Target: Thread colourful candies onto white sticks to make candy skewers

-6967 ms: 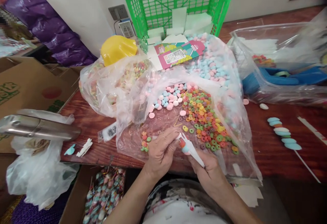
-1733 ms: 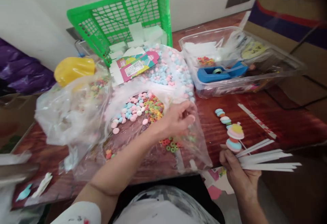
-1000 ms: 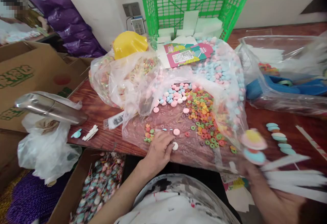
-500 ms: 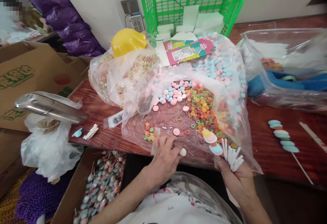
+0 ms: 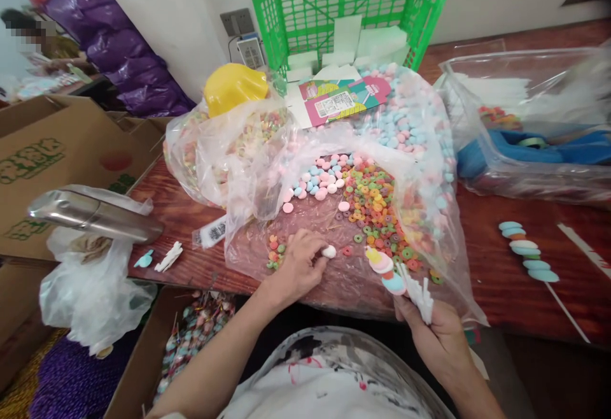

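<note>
My left hand (image 5: 296,265) is over the plastic-covered table front, fingers curled. A whitish candy (image 5: 329,251) sits at its fingertips, pinched by thumb and forefinger. My right hand (image 5: 436,330), closed, grips a bundle of white sticks (image 5: 419,295) together with a candy skewer (image 5: 392,283). That skewer carries a yellow-topped pink piece, an orange ring and a blue piece. Beyond the hands lie a heap of coloured cereal rings (image 5: 377,202) and a group of pink, blue and white candies (image 5: 319,177). Loose rings (image 5: 273,247) lie just left of my left fingers.
A finished-looking candy skewer (image 5: 527,250) lies at right, below a clear bin (image 5: 539,177). Clear bags, a yellow bowl-like item (image 5: 233,88) and a green basket (image 5: 267,24) stand behind. At left are a steel flask (image 5: 95,215) and a carton of skewers (image 5: 191,336).
My left hand has moved forward and slightly left with the whitish candy, to where a pink candy lay; that pink candy no longer shows. My right hand has shifted slightly left with its sticks.
</note>
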A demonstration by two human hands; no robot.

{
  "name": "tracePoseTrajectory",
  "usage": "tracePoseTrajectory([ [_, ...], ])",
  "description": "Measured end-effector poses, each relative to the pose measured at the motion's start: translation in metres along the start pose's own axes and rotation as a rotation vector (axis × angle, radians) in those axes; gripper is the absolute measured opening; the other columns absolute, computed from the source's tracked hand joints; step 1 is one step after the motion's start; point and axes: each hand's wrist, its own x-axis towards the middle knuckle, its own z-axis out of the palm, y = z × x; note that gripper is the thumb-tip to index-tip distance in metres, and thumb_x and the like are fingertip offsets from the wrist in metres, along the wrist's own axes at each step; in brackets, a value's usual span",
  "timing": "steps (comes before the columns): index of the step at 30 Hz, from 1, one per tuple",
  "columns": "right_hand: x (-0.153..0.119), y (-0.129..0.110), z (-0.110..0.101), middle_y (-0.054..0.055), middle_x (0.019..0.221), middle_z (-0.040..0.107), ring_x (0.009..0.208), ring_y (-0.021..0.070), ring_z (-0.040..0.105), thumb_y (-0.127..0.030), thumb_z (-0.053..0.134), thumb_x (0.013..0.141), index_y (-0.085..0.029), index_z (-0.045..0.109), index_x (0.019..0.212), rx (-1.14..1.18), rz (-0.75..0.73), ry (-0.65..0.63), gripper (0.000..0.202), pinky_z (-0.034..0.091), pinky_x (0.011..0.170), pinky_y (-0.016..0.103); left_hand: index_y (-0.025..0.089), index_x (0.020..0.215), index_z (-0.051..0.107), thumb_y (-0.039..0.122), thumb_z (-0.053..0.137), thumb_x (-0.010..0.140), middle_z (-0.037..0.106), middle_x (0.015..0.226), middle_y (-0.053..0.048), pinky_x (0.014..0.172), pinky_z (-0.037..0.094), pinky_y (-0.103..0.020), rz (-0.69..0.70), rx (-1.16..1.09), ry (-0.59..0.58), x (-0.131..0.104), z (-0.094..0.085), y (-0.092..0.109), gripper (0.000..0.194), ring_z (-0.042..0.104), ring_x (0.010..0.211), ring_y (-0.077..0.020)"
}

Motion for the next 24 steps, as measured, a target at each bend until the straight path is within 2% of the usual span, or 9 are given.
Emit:
tracePoseTrajectory([
  [3, 0.004, -0.008, 0.001, 0.0, 0.063, 0.064, 0.053, 0.0149, 0.056, -0.016, 0.047, 0.084, -0.02, 0.071, 0.086, -0.077, -0.059, -0.133, 0.025, 0.045, 0.054, 0.024, 0.019, 0.086, 0.067, 0.01, 0.058, 0.079, 0.069, 0.083, -0.005, 0.079, 0.043, -0.035, -0.054, -0.008, 0.009, -0.003, 0.004, 0.002, 0.014, 0.056, 0.086, -0.0206],
  [6, 0.011, -0.014, 0.004, 0.006, 0.085, 0.074, 0.075, 0.0209, 0.068, -0.007, 0.04, 0.079, -0.02, 0.069, 0.11, -0.192, -0.06, -0.294, 0.045, 0.051, 0.066, 0.028, 0.018, 0.086, 0.067, 0.007, 0.057, 0.076, 0.068, 0.081, -0.005, 0.077, 0.043, -0.034, -0.06, -0.029, 0.031, -0.005, 0.006, 0.005, 0.017, 0.055, 0.083, -0.0202],
  [10, 0.017, -0.015, 0.008, 0.01, 0.096, 0.075, 0.086, 0.0244, 0.071, -0.004, 0.036, 0.075, -0.02, 0.069, 0.109, -0.332, -0.023, -0.387, 0.05, 0.052, 0.072, 0.031, 0.018, 0.088, 0.067, 0.006, 0.058, 0.074, 0.068, 0.084, -0.004, 0.079, 0.042, -0.035, -0.047, -0.032, 0.036, -0.007, 0.008, 0.007, 0.021, 0.055, 0.085, -0.0203],
  [14, 0.017, -0.012, 0.01, 0.011, 0.094, 0.075, 0.084, 0.026, 0.072, -0.005, 0.036, 0.076, -0.02, 0.069, 0.108, -0.399, 0.016, -0.373, 0.048, 0.052, 0.071, 0.031, 0.02, 0.101, 0.067, 0.015, 0.062, 0.078, 0.068, 0.099, -0.006, 0.087, 0.04, -0.04, -0.034, -0.011, -0.009, -0.008, 0.005, 0.008, 0.024, 0.055, 0.095, -0.0228],
  [19, 0.021, -0.015, 0.01, 0.009, 0.088, 0.074, 0.078, 0.0242, 0.07, -0.012, 0.036, 0.084, -0.02, 0.069, 0.108, -0.331, 0.045, -0.368, 0.041, 0.051, 0.066, 0.029, 0.019, 0.117, 0.061, 0.032, 0.064, 0.084, 0.064, 0.11, -0.009, 0.089, 0.04, -0.043, -0.079, 0.074, -0.059, -0.006, 0.0, 0.011, 0.036, 0.05, 0.103, -0.0258],
  [22, 0.023, -0.016, 0.008, 0.005, 0.073, 0.07, 0.063, 0.0193, 0.064, -0.021, 0.039, 0.09, -0.019, 0.07, 0.098, -0.218, 0.041, -0.302, 0.033, 0.048, 0.059, 0.025, 0.02, 0.111, 0.064, 0.04, 0.061, 0.086, 0.061, 0.108, -0.009, 0.086, 0.041, -0.043, -0.114, 0.197, -0.097, -0.004, 0.001, 0.016, 0.032, 0.047, 0.102, -0.0267],
  [24, 0.023, -0.015, 0.005, 0.002, 0.063, 0.064, 0.055, 0.0166, 0.058, -0.027, 0.041, 0.092, -0.018, 0.07, 0.091, -0.167, 0.04, -0.229, 0.03, 0.044, 0.053, 0.023, 0.021, 0.104, 0.066, 0.039, 0.06, 0.087, 0.059, 0.107, -0.009, 0.084, 0.041, -0.043, -0.105, 0.257, -0.114, -0.005, 0.002, 0.02, 0.025, 0.046, 0.101, -0.0269],
])
